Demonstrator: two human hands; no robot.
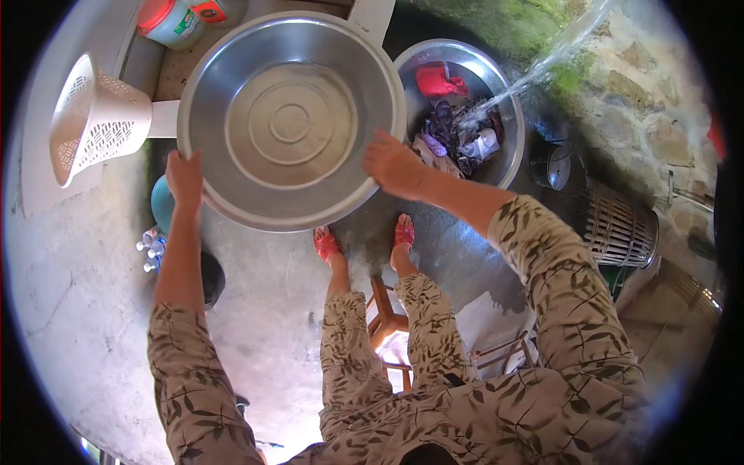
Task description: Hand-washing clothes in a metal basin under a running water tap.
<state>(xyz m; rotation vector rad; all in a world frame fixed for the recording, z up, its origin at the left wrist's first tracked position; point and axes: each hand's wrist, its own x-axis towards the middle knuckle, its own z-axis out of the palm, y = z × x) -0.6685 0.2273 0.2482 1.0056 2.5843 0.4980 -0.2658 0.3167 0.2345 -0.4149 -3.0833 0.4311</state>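
Observation:
I hold a large metal basin out in front of me, its hollow side facing up, with nothing seen inside but concentric rings on its floor. My left hand grips the left of the rim. On the lower right of the rim is my right hand, fingers over the edge. Just beyond it, on the floor, stands a second metal basin with wet clothes in it, among them a red cloth. A stream of water falls from the upper right onto the clothes.
A white perforated plastic basket is at the left, near lidded plastic jars. Several plastic bottles and a teal basin lie past my left arm. At right are a dark bucket, a slatted basket and a stone wall. A wooden stool stands between my legs.

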